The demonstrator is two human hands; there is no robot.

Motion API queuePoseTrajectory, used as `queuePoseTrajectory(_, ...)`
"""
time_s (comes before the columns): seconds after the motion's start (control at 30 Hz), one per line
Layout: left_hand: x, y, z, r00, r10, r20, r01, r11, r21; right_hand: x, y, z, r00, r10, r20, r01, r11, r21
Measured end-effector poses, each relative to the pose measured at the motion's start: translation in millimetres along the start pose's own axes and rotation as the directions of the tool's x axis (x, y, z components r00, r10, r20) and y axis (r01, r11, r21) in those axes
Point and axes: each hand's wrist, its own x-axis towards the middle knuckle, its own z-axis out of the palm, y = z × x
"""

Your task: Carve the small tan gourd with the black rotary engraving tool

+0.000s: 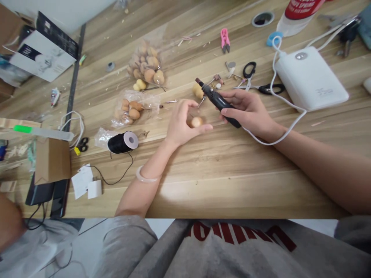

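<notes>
My right hand [246, 112] is wrapped round a black pen-shaped rotary tool [220, 103], its brownish tip pointing up and left and a white cable running from its rear end. My left hand [185, 123] rests near the table's middle, thumb and fingers apart in a curve around a small round tan piece [196, 122]; whether it touches the piece is unclear. Just beyond the tool's tip lies a yellowish round piece [198, 91], partly hidden. Small metal bits [216, 79] are scattered behind the tool.
Scissors [248, 79], a white power bank [313, 79] and a bottle [300, 17] stand right and back. Bags of round nuts [149, 63] and a black thread spool [123, 142] lie left. Pink snips [225, 39] lie behind. Another person's arm [10, 220] shows at lower left.
</notes>
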Motion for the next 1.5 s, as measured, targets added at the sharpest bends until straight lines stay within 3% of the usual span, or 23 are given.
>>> queuePoseTrajectory(0.1, -0.8, 0.7, -0.1, 0.990, 0.034, 0.140, -0.049, 0.993, 0.108, 0.1, -0.3, 0.4, 1.000, 0.004, -0.005, -0.004, 1.000, 0.014)
queuePoseTrajectory(0.2, 0.5, -1.6, 0.6, 0.987, 0.009, 0.160, -0.037, 0.985, 0.169, -0.1, -0.6, 0.6, 1.000, -0.006, 0.001, 0.006, 0.999, 0.035)
queuePoseTrajectory(0.4, 1.0, -4.5, 0.7, 0.994, -0.024, 0.108, 0.008, 0.990, 0.144, 1.2, 4.3, -2.4, 0.999, -0.037, 0.015, 0.037, 0.999, -0.003)
queuePoseTrajectory(0.53, 1.0, -5.4, 3.2, 0.988, -0.154, -0.019, 0.151, 0.983, -0.102, 3.1, 9.0, -4.6, 0.998, -0.062, 0.021, 0.062, 0.998, -0.006)
queuePoseTrajectory(0.63, 5.1, -3.0, 5.1, 0.946, -0.317, -0.066, 0.261, 0.867, -0.424, 3.3, 10.1, -4.4, 0.997, -0.069, 0.016, 0.069, 0.998, 0.002)
queuePoseTrajectory(0.73, 12.1, 1.9, 3.5, 0.856, -0.516, -0.030, 0.366, 0.646, -0.670, 2.7, 10.3, -3.9, 0.997, -0.075, 0.011, 0.075, 0.997, 0.001)
queuePoseTrajectory(0.83, 18.5, 4.1, -2.1, 0.768, -0.635, 0.086, 0.449, 0.438, -0.779, 2.2, 10.6, -4.1, 0.998, -0.065, 0.008, 0.065, 0.998, -0.008)
queuePoseTrajectory(1.0, 23.7, -0.1, -11.1, 0.702, -0.675, 0.227, 0.494, 0.231, -0.838, 1.8, 9.8, -4.7, 0.999, -0.039, 0.024, 0.039, 0.999, -0.008)
queuePoseTrajectory(1.1, 24.0, -0.1, -12.1, 0.687, -0.687, 0.238, 0.489, 0.195, -0.851, 1.5, 8.8, -4.5, 0.999, -0.040, 0.030, 0.040, 0.999, -0.010)
queuePoseTrajectory(1.27, 22.9, 3.1, -10.4, 0.693, -0.692, 0.201, 0.476, 0.230, -0.849, 1.3, 7.0, -3.5, 0.998, -0.049, 0.039, 0.050, 0.999, -0.013)
queuePoseTrajectory(1.5, 25.9, 2.7, -11.8, 0.653, -0.712, 0.258, 0.498, 0.147, -0.855, 0.3, 6.1, -4.0, 0.999, -0.016, 0.038, 0.017, 1.000, -0.013)
